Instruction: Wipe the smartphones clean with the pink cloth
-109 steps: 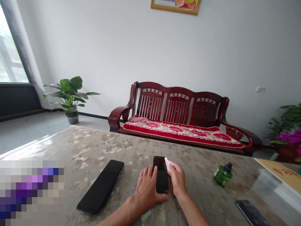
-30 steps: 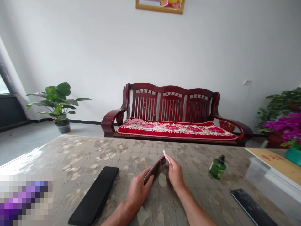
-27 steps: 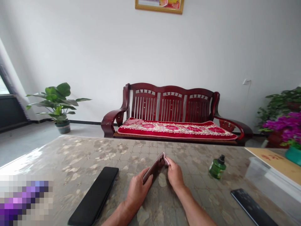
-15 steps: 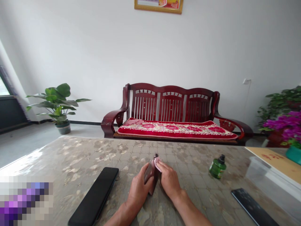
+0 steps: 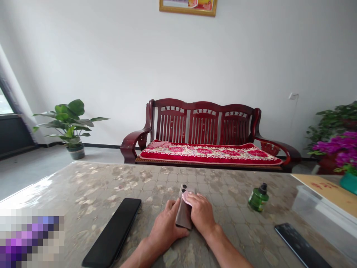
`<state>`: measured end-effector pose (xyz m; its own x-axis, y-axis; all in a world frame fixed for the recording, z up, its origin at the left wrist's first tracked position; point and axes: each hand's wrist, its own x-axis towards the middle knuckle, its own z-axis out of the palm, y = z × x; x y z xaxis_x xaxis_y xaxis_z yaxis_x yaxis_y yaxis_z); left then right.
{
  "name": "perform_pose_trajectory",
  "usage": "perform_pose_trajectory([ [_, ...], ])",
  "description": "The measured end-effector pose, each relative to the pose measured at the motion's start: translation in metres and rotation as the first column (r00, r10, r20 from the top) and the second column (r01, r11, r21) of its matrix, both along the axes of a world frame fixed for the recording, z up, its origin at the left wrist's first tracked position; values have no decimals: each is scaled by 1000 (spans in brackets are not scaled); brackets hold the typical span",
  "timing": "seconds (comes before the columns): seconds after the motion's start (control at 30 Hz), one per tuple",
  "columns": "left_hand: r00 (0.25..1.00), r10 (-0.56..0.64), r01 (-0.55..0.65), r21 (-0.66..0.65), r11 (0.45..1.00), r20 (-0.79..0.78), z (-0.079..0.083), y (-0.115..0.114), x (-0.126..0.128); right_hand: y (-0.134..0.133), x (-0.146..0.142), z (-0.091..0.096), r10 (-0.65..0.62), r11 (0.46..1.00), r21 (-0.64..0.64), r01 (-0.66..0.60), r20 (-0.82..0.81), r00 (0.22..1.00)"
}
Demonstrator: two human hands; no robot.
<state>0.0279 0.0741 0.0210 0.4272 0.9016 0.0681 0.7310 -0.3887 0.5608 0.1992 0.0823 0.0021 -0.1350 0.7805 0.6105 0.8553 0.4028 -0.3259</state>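
Observation:
Between my hands is a brownish-grey smartphone [image 5: 183, 216], its back facing up and its round dark camera lenses at the far end. My left hand [image 5: 165, 225] grips its left edge, with the thumb at the near end. My right hand [image 5: 203, 211] is closed on a small pink cloth [image 5: 186, 197], which presses on the back of the phone just below the lenses. Part of the phone's right side is hidden under the right hand.
On the patterned tabletop [image 5: 223, 193], a large black phone [image 5: 113, 232] lies left and another dark phone [image 5: 301, 245] right. A green bottle [image 5: 258, 198] with a black cap stands near a clear plastic box [image 5: 315, 212]. A wooden bench [image 5: 203, 126] is beyond.
The phone has turned from tilted on its side to back up, so its lenses now show. My left hand has shifted its hold, and the cloth has moved slightly nearer me.

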Motion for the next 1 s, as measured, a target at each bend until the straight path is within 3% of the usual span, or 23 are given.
perform_pose_trajectory([
  [0.13,999,-31,31,3,1000,-7,2,0,-3,-2,-3,3,63,998,-16,-63,-9,998],
  [0.33,998,-18,19,22,1000,-66,7,-2,-2,4,0,-5,-54,998,-38,54,-5,999],
  [0.5,994,-24,26,19,999,-104,11,-2,0,-2,-4,0,-41,986,-164,42,5,999],
  [0.83,994,-97,105,199,974,-51,1,7,-2,7,0,1,-112,966,-231,119,44,993],
  [1.0,991,-135,135,263,955,-18,-4,5,0,6,-1,3,-87,971,-223,90,26,996],
])
